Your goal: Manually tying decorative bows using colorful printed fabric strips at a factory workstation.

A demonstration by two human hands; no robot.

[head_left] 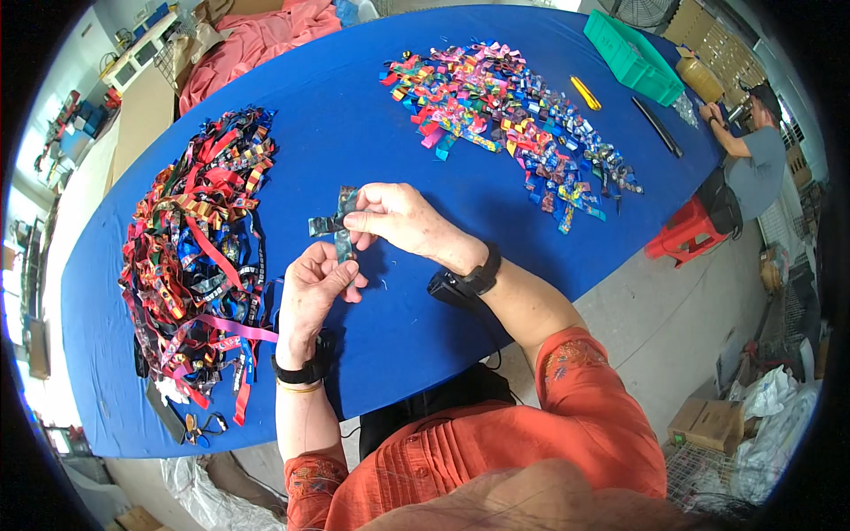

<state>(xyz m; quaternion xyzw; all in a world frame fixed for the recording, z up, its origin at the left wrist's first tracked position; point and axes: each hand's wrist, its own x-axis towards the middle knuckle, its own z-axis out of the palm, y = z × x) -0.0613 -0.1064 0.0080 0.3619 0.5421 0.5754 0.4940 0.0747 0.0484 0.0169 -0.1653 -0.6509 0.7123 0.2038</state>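
Observation:
Over the middle of the blue-covered table (pixel 310 150), a short patterned ribbon (pixel 344 232) in dark green and grey is held between my two hands. One piece of it crosses sideways over the upright length. My left hand (pixel 314 288) pinches its lower end between thumb and fingers. Higher up, my right hand (pixel 403 217) grips the ribbon near the crossing, fingers closed. To the left lies a big heap of long printed ribbons (pixel 190 239), mostly red, black and blue. Beyond my right hand spreads a pile of short folded ribbon pieces (pixel 505 106) in many colours.
At the far right stand a green crate (pixel 633 57), a yellow cutter (pixel 585 93) and a long black bar (pixel 657 126). A person (pixel 761 150) works at that edge beside a red stool (pixel 682 232). Scissors (pixel 205 429) lie at the near left edge.

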